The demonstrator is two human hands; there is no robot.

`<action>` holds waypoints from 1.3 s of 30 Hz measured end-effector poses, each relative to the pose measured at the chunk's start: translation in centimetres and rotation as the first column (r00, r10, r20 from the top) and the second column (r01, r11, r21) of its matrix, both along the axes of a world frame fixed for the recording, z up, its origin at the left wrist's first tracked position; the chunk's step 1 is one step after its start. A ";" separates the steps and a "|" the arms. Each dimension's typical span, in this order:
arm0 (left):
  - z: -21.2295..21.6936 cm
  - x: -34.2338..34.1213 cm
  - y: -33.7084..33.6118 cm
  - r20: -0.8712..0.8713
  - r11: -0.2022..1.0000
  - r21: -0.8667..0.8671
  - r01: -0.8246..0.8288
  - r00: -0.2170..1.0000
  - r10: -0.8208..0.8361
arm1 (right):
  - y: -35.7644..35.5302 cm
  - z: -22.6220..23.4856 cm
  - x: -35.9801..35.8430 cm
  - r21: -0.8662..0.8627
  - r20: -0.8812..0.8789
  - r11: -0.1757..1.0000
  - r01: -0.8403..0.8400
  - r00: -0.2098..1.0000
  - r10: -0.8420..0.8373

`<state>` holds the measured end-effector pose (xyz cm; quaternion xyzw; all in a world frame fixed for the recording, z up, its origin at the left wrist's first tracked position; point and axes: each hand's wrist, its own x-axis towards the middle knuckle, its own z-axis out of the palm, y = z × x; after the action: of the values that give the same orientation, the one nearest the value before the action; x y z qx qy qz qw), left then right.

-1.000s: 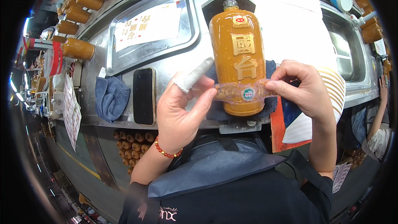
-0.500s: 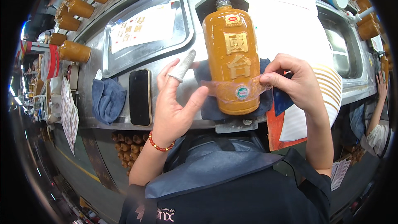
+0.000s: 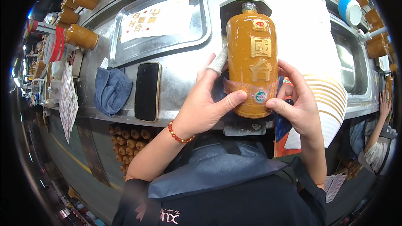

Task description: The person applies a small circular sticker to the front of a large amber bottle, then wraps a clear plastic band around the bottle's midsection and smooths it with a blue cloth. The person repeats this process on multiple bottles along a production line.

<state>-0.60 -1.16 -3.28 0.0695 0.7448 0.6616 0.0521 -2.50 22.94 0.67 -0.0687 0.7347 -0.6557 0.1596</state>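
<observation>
A glossy amber-brown bottle (image 3: pixel 242 60) with raised gold characters lies face up, its bare glass neck pointing away from me against a dark angular holder (image 3: pixel 268 7). Round its lower part runs a thin, clear pinkish label strip (image 3: pixel 240 87) with a round green-and-white emblem. My left hand (image 3: pixel 203 100) grips the bottle's lower left side, thumb on the strip, with a white finger cot on one finger; some fingertips are hidden behind the glass. From the right, my right hand (image 3: pixel 300 106) closes on the lower side, thumb near the emblem and fingers along the edge.
Left of the bottle are a metal tray (image 3: pixel 206 21) with a label sheet (image 3: pixel 157 19), a black phone (image 3: pixel 147 92) and a blue cloth (image 3: pixel 111 90). White sheets (image 3: pixel 293 14), a sink (image 3: pixel 351 62) and a blue-white container (image 3: pixel 350 11) are at right. Another person's hand (image 3: pixel 384 105) shows far right.
My left hand has come in from beside the bottle to grip its lower left side. My right hand has shifted from the strip's end to the bottle's side. The strip now lies closer against it.
</observation>
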 end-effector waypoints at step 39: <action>4.4 0.7 0.9 -0.339 0.826 -0.556 -0.095 0.933 -0.120 | 2.4 -0.1 -1.9 -0.143 0.238 0.990 -0.014 0.970 0.048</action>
<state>0.10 -0.28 1.11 0.1756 0.9027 0.3877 -0.0622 -4.37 25.31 0.61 -0.0110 0.6609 -0.7066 0.2525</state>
